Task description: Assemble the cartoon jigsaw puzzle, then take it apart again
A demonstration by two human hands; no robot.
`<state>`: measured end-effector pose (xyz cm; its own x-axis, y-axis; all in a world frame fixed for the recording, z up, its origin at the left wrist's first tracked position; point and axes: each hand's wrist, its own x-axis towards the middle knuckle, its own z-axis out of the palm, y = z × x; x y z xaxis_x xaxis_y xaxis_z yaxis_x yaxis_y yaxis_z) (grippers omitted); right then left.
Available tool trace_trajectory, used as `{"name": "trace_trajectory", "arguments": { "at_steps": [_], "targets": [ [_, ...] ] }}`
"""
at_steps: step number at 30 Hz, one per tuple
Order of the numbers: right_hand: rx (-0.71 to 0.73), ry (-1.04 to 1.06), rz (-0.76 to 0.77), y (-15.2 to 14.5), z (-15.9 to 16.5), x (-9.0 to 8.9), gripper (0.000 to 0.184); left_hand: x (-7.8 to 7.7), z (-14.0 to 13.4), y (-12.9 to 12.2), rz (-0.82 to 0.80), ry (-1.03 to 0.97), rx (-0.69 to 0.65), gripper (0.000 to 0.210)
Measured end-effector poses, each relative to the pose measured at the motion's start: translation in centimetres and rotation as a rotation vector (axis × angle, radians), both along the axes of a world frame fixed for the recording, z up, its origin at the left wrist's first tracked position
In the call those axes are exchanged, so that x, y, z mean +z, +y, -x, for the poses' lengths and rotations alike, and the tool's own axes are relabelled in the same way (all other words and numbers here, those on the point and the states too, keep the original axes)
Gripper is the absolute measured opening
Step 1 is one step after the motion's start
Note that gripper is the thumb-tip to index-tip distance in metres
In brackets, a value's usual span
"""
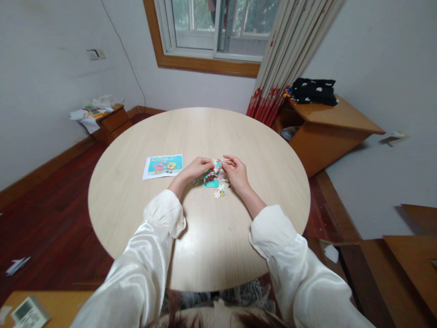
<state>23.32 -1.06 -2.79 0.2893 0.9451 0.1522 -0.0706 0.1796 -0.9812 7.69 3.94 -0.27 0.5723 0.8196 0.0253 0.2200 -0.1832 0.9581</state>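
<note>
Many multicoloured cardboard jigsaw pieces [221, 177] lie heaped at the middle of the round, pale wood-grain table [213, 255], broad tabletop reaching to its far, near and right edges. Left hand [199, 167] and right hand [236, 173] curl half closed over the table's middle, fingertips at the pieces; whether either grips one I cannot tell. Left of the table's middle, a white-bordered rectangular cartoon print [165, 165] lies flat, blocking the left hand's side.
</note>
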Motion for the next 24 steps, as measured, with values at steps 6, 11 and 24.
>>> {"name": "trace_trajectory", "arguments": {
  "at_steps": [6,11,24],
  "targets": [
    [0.059,-0.035,0.042,0.01,-0.02,-0.04,0.042,0.33,0.0,-0.15,0.019,0.004,-0.04,0.021],
    [-0.005,-0.124,-0.067,-0.28,0.12,0.24,0.027,0.06,0.01,-0.03,0.017,0.028,-0.009,0.023],
    [-0.025,-0.025,0.006,-0.25,0.14,0.35,0.025,-0.06,0.05,0.04,0.004,0.041,-0.011,0.026]
  ]
}}
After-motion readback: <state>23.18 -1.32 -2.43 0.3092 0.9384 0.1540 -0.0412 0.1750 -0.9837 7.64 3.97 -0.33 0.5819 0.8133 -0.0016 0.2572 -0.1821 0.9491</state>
